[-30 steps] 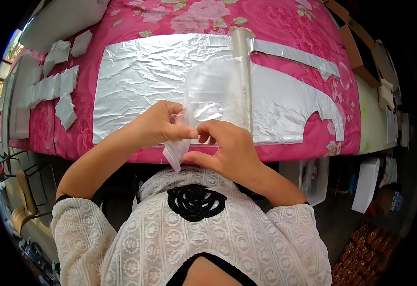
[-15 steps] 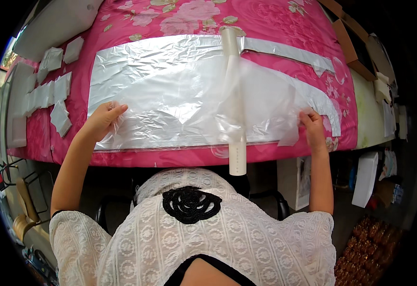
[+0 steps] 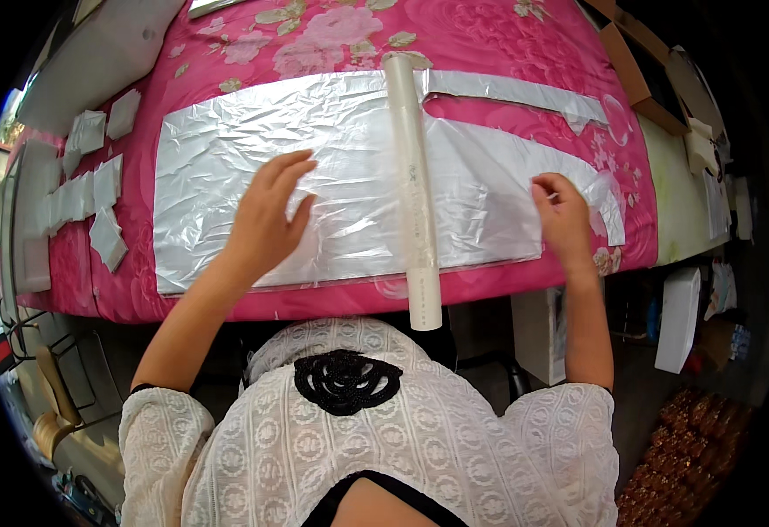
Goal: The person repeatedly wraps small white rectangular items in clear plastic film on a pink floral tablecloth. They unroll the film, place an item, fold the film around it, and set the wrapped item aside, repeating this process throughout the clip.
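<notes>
A stack of shiny, silvery-clear plastic bags (image 3: 200, 184) lies flat on a pink flowered cloth, its two strap-like ends pointing right. Across it, from far to near, rests a long whitish pipe (image 3: 425, 299), whose near end juts past the table edge. Over the bags left of the pipe is my left hand (image 3: 268, 215), its fingers spread, with nothing in them. My right hand (image 3: 564, 215) is at the right part of the stack. Its thumb and fingers are pinched at the corner of a thin clear bag layer, which stretches toward the pipe.
Several small folded white packets (image 3: 108, 180) are on the cloth (image 3: 349, 44) at the left, by a pale panel (image 3: 94, 70). A brown cardboard box (image 3: 639, 79) stands at the far right. Near the right table edge is a white foam piece (image 3: 678, 321).
My left hand has let go of the clear film and moved right and up, opening. The loose film over the pipe now lies flatter. My right hand has shifted slightly left.
</notes>
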`<move>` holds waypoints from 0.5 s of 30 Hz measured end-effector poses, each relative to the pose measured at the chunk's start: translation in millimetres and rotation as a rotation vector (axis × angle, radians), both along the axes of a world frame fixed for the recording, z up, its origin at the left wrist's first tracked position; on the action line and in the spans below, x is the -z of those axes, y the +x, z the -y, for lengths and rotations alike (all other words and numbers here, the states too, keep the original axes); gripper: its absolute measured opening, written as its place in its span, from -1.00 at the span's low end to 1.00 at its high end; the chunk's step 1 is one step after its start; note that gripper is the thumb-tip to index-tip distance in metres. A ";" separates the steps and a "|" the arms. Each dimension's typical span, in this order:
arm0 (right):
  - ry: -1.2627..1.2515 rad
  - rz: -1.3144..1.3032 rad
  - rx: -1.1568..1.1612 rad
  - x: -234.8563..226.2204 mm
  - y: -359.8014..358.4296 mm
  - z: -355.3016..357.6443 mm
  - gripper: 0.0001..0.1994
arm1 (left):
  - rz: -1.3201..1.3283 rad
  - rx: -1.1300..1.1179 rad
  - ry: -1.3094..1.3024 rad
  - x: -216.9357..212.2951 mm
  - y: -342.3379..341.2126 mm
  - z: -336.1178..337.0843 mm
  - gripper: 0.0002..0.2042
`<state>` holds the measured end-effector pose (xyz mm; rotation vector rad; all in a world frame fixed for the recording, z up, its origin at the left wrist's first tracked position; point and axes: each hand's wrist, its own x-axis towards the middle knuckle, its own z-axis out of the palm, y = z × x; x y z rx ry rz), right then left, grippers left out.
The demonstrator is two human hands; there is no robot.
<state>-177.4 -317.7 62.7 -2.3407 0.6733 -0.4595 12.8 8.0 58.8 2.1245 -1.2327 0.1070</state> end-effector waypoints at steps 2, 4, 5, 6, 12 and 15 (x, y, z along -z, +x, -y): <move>-0.301 0.094 -0.325 9.0 40.5 -45.0 -0.81 | -0.041 0.088 -0.023 20.7 -17.7 34.1 -0.59; -0.333 0.040 -0.373 16.5 64.1 -72.4 -0.75 | -0.069 0.105 0.021 43.6 -29.5 59.8 -0.48; -0.162 -0.067 -0.338 15.1 74.9 -79.8 -0.70 | -0.048 0.107 0.057 50.4 -34.9 66.3 -0.46; 0.009 -0.173 -0.304 12.4 86.0 -85.1 -0.65 | -0.028 0.106 0.094 54.4 -39.1 68.8 -0.44; 0.857 -0.350 -0.155 16.7 159.0 -51.8 -0.58 | 0.100 0.076 0.238 56.3 -43.0 72.0 -0.41; 1.372 0.003 -0.021 26.6 185.6 -31.5 -0.57 | 0.088 0.078 0.257 57.3 -42.9 71.8 -0.41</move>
